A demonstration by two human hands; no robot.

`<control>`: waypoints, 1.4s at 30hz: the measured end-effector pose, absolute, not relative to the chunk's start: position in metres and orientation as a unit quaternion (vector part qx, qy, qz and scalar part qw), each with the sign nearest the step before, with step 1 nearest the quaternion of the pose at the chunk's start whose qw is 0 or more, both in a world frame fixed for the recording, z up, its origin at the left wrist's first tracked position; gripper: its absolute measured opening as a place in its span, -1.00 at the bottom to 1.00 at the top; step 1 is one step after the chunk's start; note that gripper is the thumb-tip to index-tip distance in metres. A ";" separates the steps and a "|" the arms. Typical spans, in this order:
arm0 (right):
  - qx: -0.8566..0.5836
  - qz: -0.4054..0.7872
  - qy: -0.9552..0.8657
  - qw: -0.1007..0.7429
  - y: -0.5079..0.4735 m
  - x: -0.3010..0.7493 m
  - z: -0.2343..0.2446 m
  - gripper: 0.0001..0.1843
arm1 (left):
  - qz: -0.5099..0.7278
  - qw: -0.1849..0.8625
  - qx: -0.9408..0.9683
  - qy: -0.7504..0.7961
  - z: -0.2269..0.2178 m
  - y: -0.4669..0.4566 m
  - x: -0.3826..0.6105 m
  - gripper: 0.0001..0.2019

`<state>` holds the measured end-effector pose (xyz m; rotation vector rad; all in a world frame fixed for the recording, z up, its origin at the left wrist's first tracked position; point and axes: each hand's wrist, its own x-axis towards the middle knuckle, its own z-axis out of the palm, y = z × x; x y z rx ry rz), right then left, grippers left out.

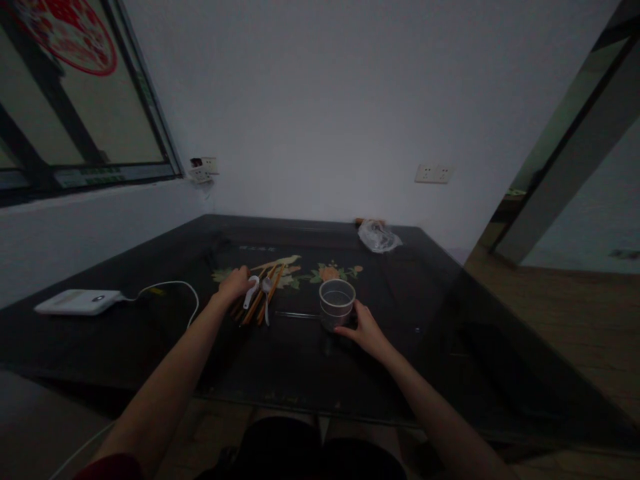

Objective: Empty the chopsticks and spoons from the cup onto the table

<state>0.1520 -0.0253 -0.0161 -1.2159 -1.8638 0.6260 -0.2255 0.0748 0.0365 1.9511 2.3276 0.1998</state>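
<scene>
My right hand (366,330) is wrapped round the lower right side of a grey metal canister (337,303), thumb in front. The canister stands upright on the dark table, its round mouth facing up. My left hand (236,287) reaches to a bundle of wooden chopsticks (273,293) lying on the table. On the chopsticks rest a white spoon (251,293) and a metal spoon (267,300). The left fingertips are at the white spoon's bowl end; whether they grip it is too dim to tell.
A white power bank (80,302) with a white cable (175,283) lies at the left. A crumpled clear plastic bag (379,237) sits at the table's back edge by the wall. A dark flat item (500,360) lies at the right. The table (295,360) has a painted flower pattern.
</scene>
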 end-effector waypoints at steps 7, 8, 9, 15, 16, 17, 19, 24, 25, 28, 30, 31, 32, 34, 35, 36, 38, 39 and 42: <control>-0.483 0.260 -0.729 0.410 -0.024 0.151 -0.021 -0.17 | 0.326 0.096 0.751 0.567 0.056 0.042 -0.151 -0.68; -0.484 0.261 -0.728 0.410 -0.024 0.151 -0.022 -0.17 | 0.329 0.168 0.773 0.515 0.054 0.037 -0.134 -0.61; -0.484 0.260 -0.728 0.410 -0.024 0.151 -0.022 -0.17 | 0.328 0.243 0.786 0.464 0.050 0.031 -0.118 -0.49; -0.473 0.256 -0.735 0.413 -0.025 0.152 -0.025 -0.20 | 0.357 0.439 0.771 0.292 0.020 0.000 -0.058 -0.12; -0.469 0.255 -0.738 0.412 -0.025 0.152 -0.025 -0.20 | 0.370 0.449 0.759 0.293 0.017 -0.003 -0.054 -0.13; -0.466 0.253 -0.741 0.411 -0.025 0.152 -0.026 -0.21 | 0.386 0.450 0.747 0.299 0.015 -0.005 -0.050 -0.15; -0.467 0.244 -0.745 0.409 -0.026 0.152 -0.026 -0.23 | 0.413 0.439 0.734 0.314 0.014 -0.009 -0.045 -0.18; -0.477 0.230 -0.745 0.406 -0.029 0.150 -0.023 -0.27 | 0.423 0.411 0.734 0.336 0.014 -0.014 -0.043 -0.14; -0.478 0.228 -0.745 0.405 -0.030 0.150 -0.022 -0.26 | 0.420 0.410 0.735 0.340 0.013 -0.014 -0.044 -0.13; -0.477 0.226 -0.747 0.404 -0.032 0.149 -0.019 -0.27 | 0.422 0.414 0.731 0.341 0.009 -0.015 -0.045 -0.13; -0.476 0.227 -0.744 0.410 -0.033 0.149 -0.018 -0.29 | 0.433 0.413 0.729 0.333 0.008 -0.016 -0.045 -0.16; -0.475 0.229 -0.742 0.414 -0.033 0.148 -0.017 -0.29 | 0.438 0.412 0.728 0.330 0.007 -0.016 -0.045 -0.16; -0.474 0.232 -0.739 0.419 -0.033 0.148 -0.017 -0.29 | 0.442 0.411 0.726 0.329 0.008 -0.016 -0.045 -0.17; -0.472 0.240 -0.731 0.430 -0.033 0.148 -0.017 -0.26 | 0.449 0.409 0.719 0.338 0.012 -0.015 -0.047 -0.16; -0.473 0.243 -0.727 0.435 -0.033 0.148 -0.016 -0.24 | 0.455 0.404 0.713 0.348 0.015 -0.014 -0.049 -0.16; -0.475 0.244 -0.723 0.438 -0.033 0.148 -0.016 -0.22 | 0.464 0.394 0.706 0.362 0.019 -0.013 -0.052 -0.17; -0.484 0.243 -0.712 0.446 -0.032 0.148 -0.016 -0.24 | 0.488 0.360 0.691 0.393 0.031 -0.008 -0.062 -0.19; -0.490 0.242 -0.706 0.450 -0.032 0.148 -0.015 -0.27 | 0.501 0.339 0.682 0.410 0.039 -0.005 -0.069 -0.20; -0.504 0.243 -0.694 0.452 -0.031 0.149 -0.016 -0.36 | 0.537 0.288 0.650 0.454 0.062 0.006 -0.100 -0.23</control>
